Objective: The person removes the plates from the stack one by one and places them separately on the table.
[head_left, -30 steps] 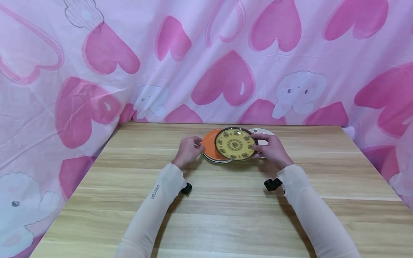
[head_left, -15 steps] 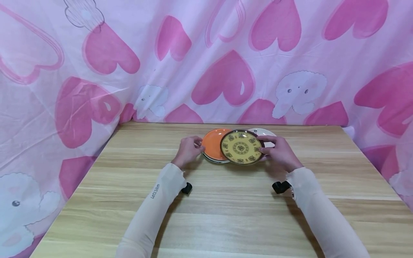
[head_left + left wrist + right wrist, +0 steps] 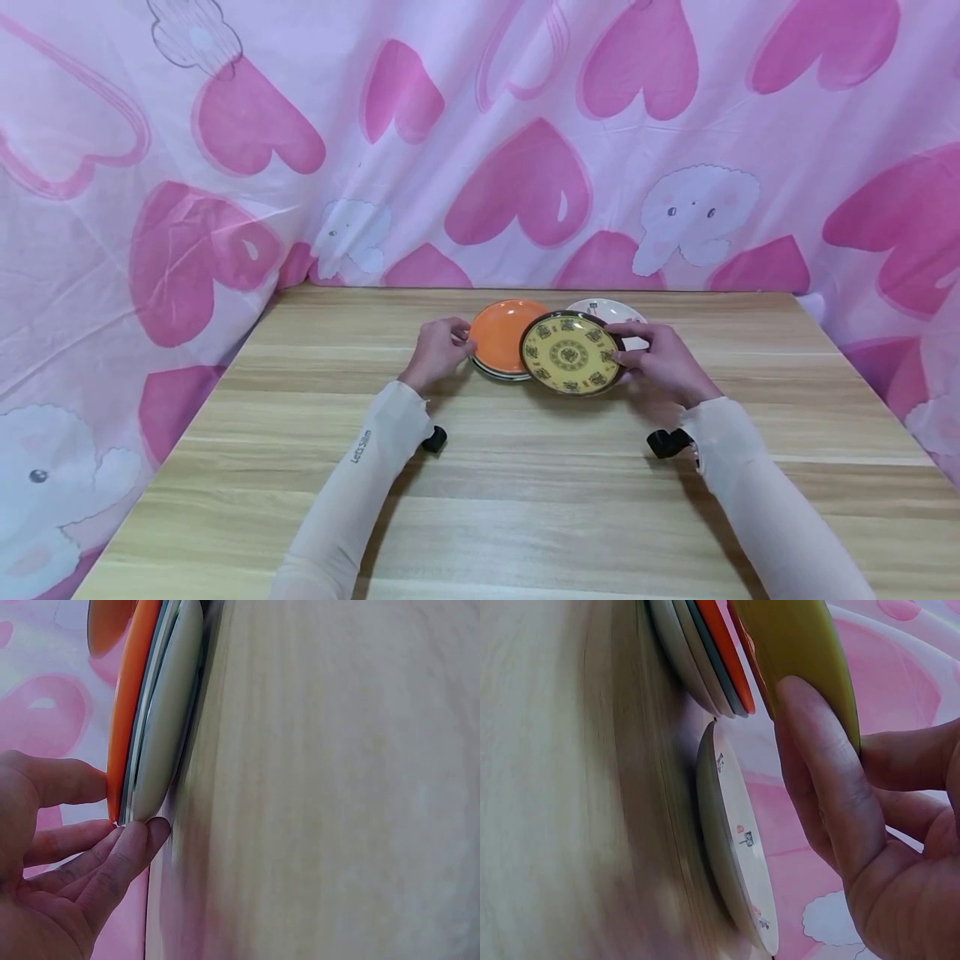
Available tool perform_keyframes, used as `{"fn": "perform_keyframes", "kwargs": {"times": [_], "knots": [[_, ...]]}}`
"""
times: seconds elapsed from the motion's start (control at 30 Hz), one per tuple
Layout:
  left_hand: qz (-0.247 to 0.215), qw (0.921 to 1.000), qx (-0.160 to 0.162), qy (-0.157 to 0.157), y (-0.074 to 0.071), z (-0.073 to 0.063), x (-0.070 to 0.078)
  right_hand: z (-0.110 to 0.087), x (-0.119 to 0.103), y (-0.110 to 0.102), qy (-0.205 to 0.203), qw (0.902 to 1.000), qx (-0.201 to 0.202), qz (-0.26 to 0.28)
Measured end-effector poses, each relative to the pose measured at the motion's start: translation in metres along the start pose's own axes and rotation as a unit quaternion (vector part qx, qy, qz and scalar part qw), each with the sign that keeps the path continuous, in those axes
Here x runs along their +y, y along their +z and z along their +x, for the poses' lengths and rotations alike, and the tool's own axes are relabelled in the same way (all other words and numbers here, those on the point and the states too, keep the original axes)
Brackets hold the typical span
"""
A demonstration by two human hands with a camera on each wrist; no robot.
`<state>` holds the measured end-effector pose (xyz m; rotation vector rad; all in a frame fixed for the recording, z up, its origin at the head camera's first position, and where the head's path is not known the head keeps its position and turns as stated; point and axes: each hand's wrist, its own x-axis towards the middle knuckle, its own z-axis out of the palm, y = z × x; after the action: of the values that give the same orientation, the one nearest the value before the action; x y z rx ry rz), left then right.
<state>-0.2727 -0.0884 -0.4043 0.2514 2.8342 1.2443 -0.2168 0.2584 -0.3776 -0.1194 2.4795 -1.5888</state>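
Note:
Toward the back of the table, a stack of plates has an orange plate [image 3: 498, 333] on top; paler plates [image 3: 161, 720] show under it in the left wrist view. My left hand [image 3: 438, 352] pinches the stack's left edge, one digit on the orange rim and fingertips against the lower plates. With my right hand [image 3: 666, 363] I grip the right rim of a yellow patterned plate [image 3: 568, 354] with a dark brown border. It is raised and tilted, covering part of the orange plate in the head view. Behind it a white plate [image 3: 739, 840] with small printed marks lies on the table.
The wood-grain table [image 3: 510, 500] ends at a back edge just behind the plates. A pink heart-print cloth [image 3: 517, 183] hangs behind it and along the sides. A black device [image 3: 667, 442] sits at the right wrist, another black piece [image 3: 434, 439] at the left.
My right hand has moved right and toward me with the yellow plate, uncovering more of the orange plate. My left hand has stayed at the stack's edge.

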Motion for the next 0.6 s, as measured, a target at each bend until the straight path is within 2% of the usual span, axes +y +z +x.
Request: {"fn": "perform_keyframes", "kwargs": {"times": [0.6], "knots": [[0.003, 1.0, -0.001, 0.006, -0.002, 0.0, 0.0, -0.022, 0.006, -0.018, 0.0, 0.9991, -0.039, -0.015]]}}
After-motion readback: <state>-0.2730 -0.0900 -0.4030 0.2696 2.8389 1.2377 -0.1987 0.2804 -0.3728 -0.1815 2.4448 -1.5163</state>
